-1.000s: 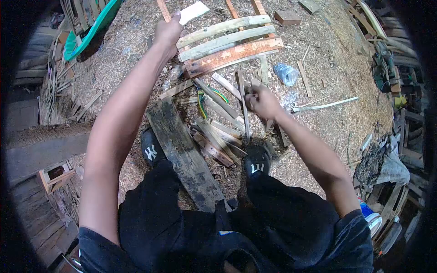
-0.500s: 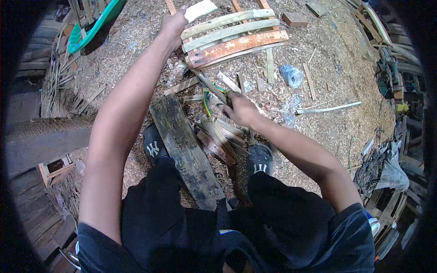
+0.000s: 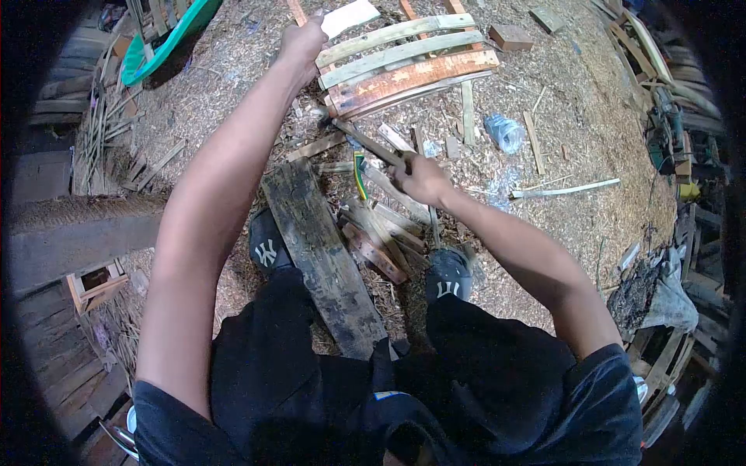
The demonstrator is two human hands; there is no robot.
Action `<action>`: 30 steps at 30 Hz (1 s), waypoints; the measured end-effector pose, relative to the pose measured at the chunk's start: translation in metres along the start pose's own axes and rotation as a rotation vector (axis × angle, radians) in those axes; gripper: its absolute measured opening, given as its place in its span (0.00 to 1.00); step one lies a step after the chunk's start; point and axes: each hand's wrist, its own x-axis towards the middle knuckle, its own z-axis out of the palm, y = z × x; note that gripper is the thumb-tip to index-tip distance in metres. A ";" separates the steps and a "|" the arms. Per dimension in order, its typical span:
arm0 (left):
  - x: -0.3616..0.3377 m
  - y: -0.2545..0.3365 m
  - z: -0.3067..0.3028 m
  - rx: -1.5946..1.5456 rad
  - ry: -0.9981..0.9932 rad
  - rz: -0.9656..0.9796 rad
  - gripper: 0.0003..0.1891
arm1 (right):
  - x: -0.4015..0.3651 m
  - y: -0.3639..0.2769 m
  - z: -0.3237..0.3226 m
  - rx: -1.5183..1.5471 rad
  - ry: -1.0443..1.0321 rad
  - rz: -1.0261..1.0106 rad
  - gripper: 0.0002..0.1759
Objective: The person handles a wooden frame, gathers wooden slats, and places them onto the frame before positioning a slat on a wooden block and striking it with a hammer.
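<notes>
My left hand [image 3: 305,45] is closed around the left end of a curved slatted wooden frame [image 3: 408,54], at the top of the view. A pale flat board [image 3: 350,17] lies just beyond its fingers. My right hand [image 3: 422,180] grips the handle of a hammer [image 3: 371,146], which slants up and left. The hammer's head is near the frame's lower left corner; whether it touches cannot be made out. Beneath the hammer, a green and yellow strip [image 3: 360,175] lies among wood offcuts [image 3: 377,248].
A weathered plank [image 3: 320,260] stretches between my shoes. Wood chips [image 3: 575,101] cover the ground. A crumpled plastic bottle [image 3: 503,133] and a wooden block [image 3: 510,37] are to the right. A green curved rim [image 3: 175,48] is at upper left, and a small wooden box [image 3: 97,283] lower left.
My right hand and the hammer have shifted slightly away from me. My left hand stays on the frame. The whole view has moved a little.
</notes>
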 end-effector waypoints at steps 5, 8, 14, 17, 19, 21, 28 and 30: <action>0.000 0.001 -0.004 0.018 -0.031 -0.024 0.19 | -0.038 0.015 -0.003 0.059 0.023 0.027 0.24; -0.005 0.003 -0.004 -0.031 -0.054 0.014 0.19 | -0.057 0.036 -0.015 0.092 0.005 0.067 0.24; -0.042 0.007 0.005 -0.131 -0.079 0.027 0.14 | -0.082 0.099 -0.021 0.100 0.122 0.139 0.23; -0.073 0.002 0.007 -0.095 -0.103 0.081 0.14 | -0.089 0.101 -0.025 0.131 0.192 0.179 0.23; -0.098 0.000 0.010 -0.017 -0.078 0.082 0.14 | -0.089 0.109 -0.018 0.192 0.307 0.148 0.23; -0.119 -0.009 0.012 -0.115 -0.140 0.095 0.14 | -0.094 0.099 -0.013 0.170 0.414 0.115 0.22; -0.147 -0.026 0.006 -0.079 -0.256 0.107 0.11 | -0.080 0.111 0.001 0.195 0.386 0.103 0.22; -0.151 -0.029 0.004 -0.047 -0.245 0.094 0.11 | -0.073 0.116 0.001 0.200 0.343 0.120 0.21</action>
